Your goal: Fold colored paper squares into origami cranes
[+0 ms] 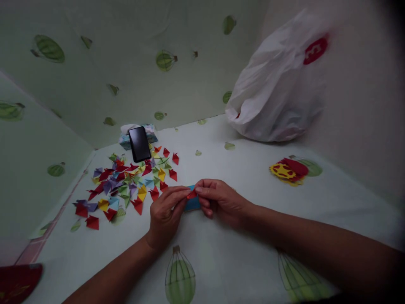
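Between my two hands is a small folded piece of red paper (191, 194). My left hand (167, 211) pinches its left side with thumb and fingertips. On the other side, my right hand (220, 197) grips it between thumb and forefinger, the remaining fingers curled. Directly beneath lies a blue paper stack or pad (191, 205), partly covered by my hands. To the left, many small folded paper pieces (137, 206) in red, yellow, green, purple and light blue are spread in a loose heap.
A dark-screened phone (139, 144) leans on a tissue box (152, 134) behind the heap. A white plastic bag (272, 97) stands at the back right. Yellow and red cut-out shapes (286, 170) lie on the right of the balloon-patterned cover (247, 245). Something red (19, 280) sits lower left.
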Demonstrator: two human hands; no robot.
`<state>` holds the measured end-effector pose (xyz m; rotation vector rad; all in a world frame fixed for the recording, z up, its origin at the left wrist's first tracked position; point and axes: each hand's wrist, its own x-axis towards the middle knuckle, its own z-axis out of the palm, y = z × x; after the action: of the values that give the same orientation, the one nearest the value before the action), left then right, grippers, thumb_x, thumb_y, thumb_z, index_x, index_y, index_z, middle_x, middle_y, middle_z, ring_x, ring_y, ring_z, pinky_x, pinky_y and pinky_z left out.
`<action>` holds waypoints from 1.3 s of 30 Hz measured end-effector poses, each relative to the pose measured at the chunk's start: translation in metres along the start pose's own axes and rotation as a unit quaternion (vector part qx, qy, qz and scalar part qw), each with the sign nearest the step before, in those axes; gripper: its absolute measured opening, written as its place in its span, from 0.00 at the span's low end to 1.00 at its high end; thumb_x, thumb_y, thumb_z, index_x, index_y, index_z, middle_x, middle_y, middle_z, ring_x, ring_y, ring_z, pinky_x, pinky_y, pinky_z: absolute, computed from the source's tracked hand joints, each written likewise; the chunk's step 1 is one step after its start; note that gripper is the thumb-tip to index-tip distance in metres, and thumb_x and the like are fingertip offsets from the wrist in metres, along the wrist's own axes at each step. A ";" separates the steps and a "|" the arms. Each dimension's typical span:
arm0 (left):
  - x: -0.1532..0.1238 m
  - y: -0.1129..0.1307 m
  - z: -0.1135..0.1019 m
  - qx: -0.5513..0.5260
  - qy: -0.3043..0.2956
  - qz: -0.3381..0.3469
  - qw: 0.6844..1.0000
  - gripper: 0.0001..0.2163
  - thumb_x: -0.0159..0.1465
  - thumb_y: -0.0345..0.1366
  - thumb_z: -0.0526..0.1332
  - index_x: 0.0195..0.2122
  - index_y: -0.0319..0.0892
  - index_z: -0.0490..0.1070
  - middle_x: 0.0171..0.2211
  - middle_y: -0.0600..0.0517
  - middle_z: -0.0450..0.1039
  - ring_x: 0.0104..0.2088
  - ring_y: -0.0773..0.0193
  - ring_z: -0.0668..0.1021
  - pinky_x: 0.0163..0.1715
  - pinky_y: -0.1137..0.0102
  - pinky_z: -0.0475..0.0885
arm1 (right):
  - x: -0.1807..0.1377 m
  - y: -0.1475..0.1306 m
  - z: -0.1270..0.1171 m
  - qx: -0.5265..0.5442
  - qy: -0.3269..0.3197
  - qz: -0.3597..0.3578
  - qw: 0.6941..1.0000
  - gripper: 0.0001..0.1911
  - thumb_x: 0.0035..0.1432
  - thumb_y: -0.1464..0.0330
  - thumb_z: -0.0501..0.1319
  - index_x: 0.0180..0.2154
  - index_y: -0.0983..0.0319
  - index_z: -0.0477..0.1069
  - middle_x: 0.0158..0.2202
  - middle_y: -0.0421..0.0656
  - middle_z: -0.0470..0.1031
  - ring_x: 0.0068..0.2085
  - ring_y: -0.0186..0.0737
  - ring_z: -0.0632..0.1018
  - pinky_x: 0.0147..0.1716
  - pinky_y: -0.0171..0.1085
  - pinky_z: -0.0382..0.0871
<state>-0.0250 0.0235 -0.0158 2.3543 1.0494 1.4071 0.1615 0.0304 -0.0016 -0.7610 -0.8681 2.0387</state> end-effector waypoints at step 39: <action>0.000 0.013 0.001 -0.107 -0.067 -0.130 0.983 0.06 0.65 0.28 0.60 0.38 0.41 0.76 0.32 0.52 0.79 0.29 0.68 0.79 0.30 0.75 0.73 | -0.006 0.000 0.001 -0.411 0.011 -0.220 0.885 0.06 0.58 0.67 0.64 0.34 0.60 0.67 0.22 0.34 0.67 0.24 0.31 0.67 0.26 0.32 0.60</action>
<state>-0.0178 0.0147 -0.0101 2.0439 1.0658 1.1834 0.1642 0.0246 -0.0002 -0.9053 -1.7524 1.2133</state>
